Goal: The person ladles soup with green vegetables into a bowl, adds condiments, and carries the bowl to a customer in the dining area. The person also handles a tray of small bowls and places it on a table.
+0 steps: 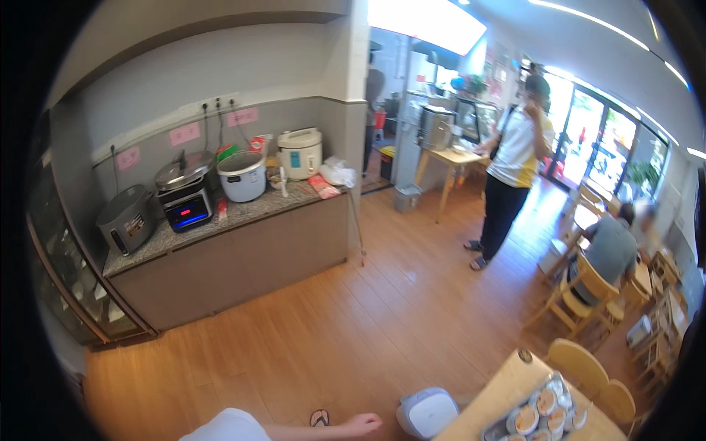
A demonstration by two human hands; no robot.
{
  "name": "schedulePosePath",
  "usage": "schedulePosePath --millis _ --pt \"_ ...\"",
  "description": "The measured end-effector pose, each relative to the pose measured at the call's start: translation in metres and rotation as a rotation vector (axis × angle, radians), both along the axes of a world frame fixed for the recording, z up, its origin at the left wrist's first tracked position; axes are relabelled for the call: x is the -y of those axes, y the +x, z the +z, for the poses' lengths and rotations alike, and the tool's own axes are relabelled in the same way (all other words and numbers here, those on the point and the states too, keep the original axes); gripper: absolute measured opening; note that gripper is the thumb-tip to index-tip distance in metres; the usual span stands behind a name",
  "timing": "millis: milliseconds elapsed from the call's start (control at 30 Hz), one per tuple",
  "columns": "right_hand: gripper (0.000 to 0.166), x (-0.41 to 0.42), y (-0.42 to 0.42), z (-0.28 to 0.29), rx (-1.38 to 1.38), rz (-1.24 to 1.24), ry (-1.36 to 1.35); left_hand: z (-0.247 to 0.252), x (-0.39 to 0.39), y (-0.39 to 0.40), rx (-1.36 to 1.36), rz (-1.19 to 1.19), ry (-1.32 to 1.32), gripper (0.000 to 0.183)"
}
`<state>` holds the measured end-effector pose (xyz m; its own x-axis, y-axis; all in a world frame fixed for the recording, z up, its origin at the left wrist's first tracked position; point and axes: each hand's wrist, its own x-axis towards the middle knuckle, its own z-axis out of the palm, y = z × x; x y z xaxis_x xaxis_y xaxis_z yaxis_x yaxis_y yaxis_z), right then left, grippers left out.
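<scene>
My left hand [366,424] is low in the view, its fingers loosely curled, with nothing visible in them. The bare forearm comes from a white sleeve at the bottom left. Just right of the hand stands a bin with a pale lid [433,414]. Beyond the bin is a wooden table [510,380] that holds a metal tray with several filled round cups [524,420]. A foot in a flip-flop [319,418] shows beyond the forearm. My right hand is out of view.
A stone counter [265,212] holds a grey cooker [129,220], a lit appliance [186,211], a white pot [242,179] and a rice cooker [300,153]. A person [515,143] stands mid-room; others sit at right among wooden chairs [579,361]. A stick [357,229] leans at the counter's end.
</scene>
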<state>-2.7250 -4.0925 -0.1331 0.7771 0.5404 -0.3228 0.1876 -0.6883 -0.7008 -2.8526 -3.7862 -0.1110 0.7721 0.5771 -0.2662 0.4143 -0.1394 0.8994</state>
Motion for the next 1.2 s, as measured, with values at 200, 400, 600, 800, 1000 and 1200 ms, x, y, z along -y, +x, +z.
schedulePosePath --millis 200,400,600,800,1000,1200 --pt "0.034 -0.237 0.044 0.034 -0.072 0.330 0.066 0.023 -0.143 -0.095 -0.138 0.368 -0.442 0.028" --pt "0.030 -0.390 0.059 0.022 -0.310 0.438 0.065 0.029 -0.217 -0.144 0.019 0.830 -0.583 0.028" --pt "0.027 -0.426 0.103 -0.041 -0.660 0.058 0.001 0.021 -0.334 -0.060 0.087 0.730 -0.604 0.028" --pt "0.024 -0.520 0.152 -0.112 -0.994 -0.213 0.034 0.031 -0.443 0.007 0.120 0.721 -0.571 0.028" --pt "0.028 -0.771 0.279 -0.096 -1.113 -0.314 0.205 0.061 -0.541 0.031 0.130 0.882 -0.461 0.028" --pt "0.026 -0.946 0.451 0.040 -1.070 -0.270 0.667 0.012 -0.658 0.069 0.079 0.950 -0.590 0.025"
